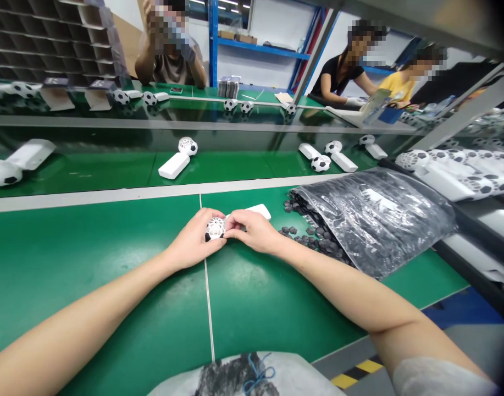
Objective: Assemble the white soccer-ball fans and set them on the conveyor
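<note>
A white ball-shaped piece with a lattice top and black patches (216,228) is held above the green table (153,330). My left hand (194,236) wraps round it from the left. My right hand (252,230) pinches at its right side, fingertips together; anything between them is too small to make out. A white flat block (260,211) extends behind my right hand. To the right, black pieces (313,241) spill from the mouth of a clear plastic bag (383,220).
Beyond the table's pale edge strip (90,198), several ball-and-block units, such as one unit (174,165), lie on a green belt. A tray of white units (461,170) stands at the right. People sit across the line; a slanted metal post (315,52) rises there.
</note>
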A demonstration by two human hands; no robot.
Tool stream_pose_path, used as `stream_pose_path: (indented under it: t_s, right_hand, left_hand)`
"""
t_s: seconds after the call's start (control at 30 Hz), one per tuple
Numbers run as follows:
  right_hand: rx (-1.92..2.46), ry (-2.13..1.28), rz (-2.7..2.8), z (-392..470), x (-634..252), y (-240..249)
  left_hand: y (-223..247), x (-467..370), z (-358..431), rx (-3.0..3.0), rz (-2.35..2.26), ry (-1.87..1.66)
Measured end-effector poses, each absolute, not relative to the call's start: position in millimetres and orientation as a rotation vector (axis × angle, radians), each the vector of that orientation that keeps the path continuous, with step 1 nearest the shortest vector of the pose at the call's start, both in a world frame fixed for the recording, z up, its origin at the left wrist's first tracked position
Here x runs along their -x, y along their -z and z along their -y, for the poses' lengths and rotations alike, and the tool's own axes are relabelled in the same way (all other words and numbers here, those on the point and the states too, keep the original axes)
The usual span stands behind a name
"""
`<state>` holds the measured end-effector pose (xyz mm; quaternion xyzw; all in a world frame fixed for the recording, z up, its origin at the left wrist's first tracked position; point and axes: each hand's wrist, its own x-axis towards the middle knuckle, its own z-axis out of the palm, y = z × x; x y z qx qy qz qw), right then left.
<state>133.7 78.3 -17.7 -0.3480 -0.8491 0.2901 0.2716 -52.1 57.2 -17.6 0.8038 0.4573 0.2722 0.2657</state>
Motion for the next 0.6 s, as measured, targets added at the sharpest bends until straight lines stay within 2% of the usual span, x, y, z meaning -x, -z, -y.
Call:
stream_pose_path:
  t_s: [0.2,0.33,0.43,0.53,0.6]
  right_hand:
    - [0.956,-0.815,2.251,-74.7,-143.2,-1.9]
    - [1.202,-0.402,2.238,-56.6,-198.1,-11.8]
    - [1.434,-0.034,2.199,-47.3,-255.8,14.8]
    - [1.487,0.154,2.225,-53.5,-295.5,61.7]
    - [1.455,0.122,2.137,-60.9,-303.8,89.2]
  left_hand:
    - [14.1,56.9,-57.3,-2.008,-1.255,-0.859]
    - [3.5,103.9,-90.3,-1.8,-1.524,-1.108]
    - [4.0,152.5,-131.8,-1.705,-1.895,-1.359]
    - [17.0,192.7,-168.7,-1.626,-2.153,-1.4]
    - [27.3,210.7,-185.5,-1.595,-2.272,-1.347]
